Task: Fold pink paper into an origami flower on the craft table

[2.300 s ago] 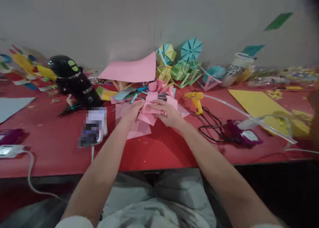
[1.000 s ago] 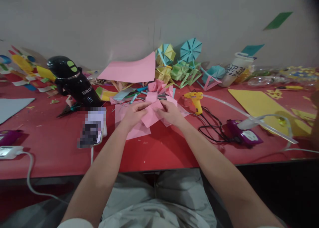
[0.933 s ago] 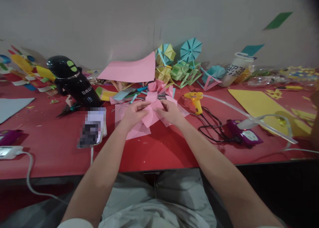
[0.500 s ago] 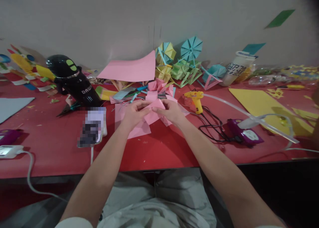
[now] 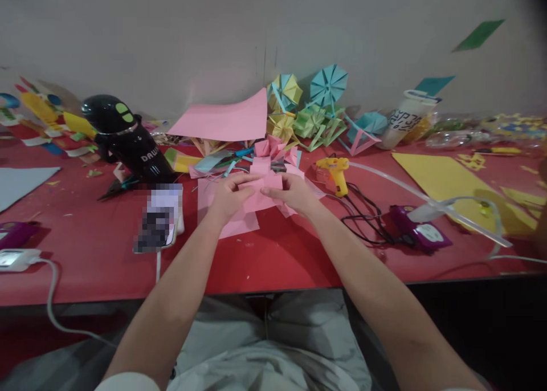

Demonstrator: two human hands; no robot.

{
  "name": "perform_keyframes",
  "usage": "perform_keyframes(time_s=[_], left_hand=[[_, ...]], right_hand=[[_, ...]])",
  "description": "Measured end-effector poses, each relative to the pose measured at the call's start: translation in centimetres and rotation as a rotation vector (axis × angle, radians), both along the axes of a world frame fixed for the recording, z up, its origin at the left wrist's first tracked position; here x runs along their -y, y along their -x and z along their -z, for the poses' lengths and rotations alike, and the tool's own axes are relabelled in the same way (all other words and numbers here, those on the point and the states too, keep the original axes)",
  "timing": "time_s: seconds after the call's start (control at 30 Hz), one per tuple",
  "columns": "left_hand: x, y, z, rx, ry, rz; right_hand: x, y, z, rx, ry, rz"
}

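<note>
Between my two hands is a small piece of pink paper (image 5: 269,190), creased and held just above the table. My left hand (image 5: 233,196) grips its left side, fingers across the top and thumb in front. On the right side my right hand (image 5: 294,192) pinches it between thumb and fingers. Flat pink sheets (image 5: 239,224) lie on the table beneath and around my hands. Just behind them sits a pile of folded pink paper pieces (image 5: 273,149). Part of the held paper is hidden by my fingers.
A yellow glue gun (image 5: 335,171) with a black cord lies right of my hands, near a purple power socket (image 5: 421,228). To the left are a phone (image 5: 160,220) and a black bottle (image 5: 128,140). Folded paper umbrellas (image 5: 328,88) stand along the wall.
The pink paper between my hands has changed angle, its raised corner now looking flatter and squarer. My hands have stayed nearly in place, with the fingers shifting slightly.
</note>
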State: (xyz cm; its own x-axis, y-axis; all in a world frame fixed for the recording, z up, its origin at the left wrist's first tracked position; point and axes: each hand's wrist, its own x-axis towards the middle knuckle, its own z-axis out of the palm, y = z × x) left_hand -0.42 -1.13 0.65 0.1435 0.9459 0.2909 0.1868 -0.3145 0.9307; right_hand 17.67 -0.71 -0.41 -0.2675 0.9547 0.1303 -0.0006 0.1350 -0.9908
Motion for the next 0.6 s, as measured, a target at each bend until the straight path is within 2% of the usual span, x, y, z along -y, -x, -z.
perform_keyframes(time_s=[0.2, 0.37, 0.6], left_hand=[[0.4, -0.7, -0.4, -0.06, -0.055, -0.005], [0.2, -1.3, 0.0, -0.046, -0.057, -0.004], [-0.5, -1.0, 0.1, -0.059, -0.074, -0.018]], right_hand=[[0.1, 0.0, 0.1, 0.08, -0.08, 0.026], [0.4, 0.2, 0.0, 0.21, -0.11, 0.089], [0.4, 0.2, -0.3, 0.186, -0.094, 0.049]])
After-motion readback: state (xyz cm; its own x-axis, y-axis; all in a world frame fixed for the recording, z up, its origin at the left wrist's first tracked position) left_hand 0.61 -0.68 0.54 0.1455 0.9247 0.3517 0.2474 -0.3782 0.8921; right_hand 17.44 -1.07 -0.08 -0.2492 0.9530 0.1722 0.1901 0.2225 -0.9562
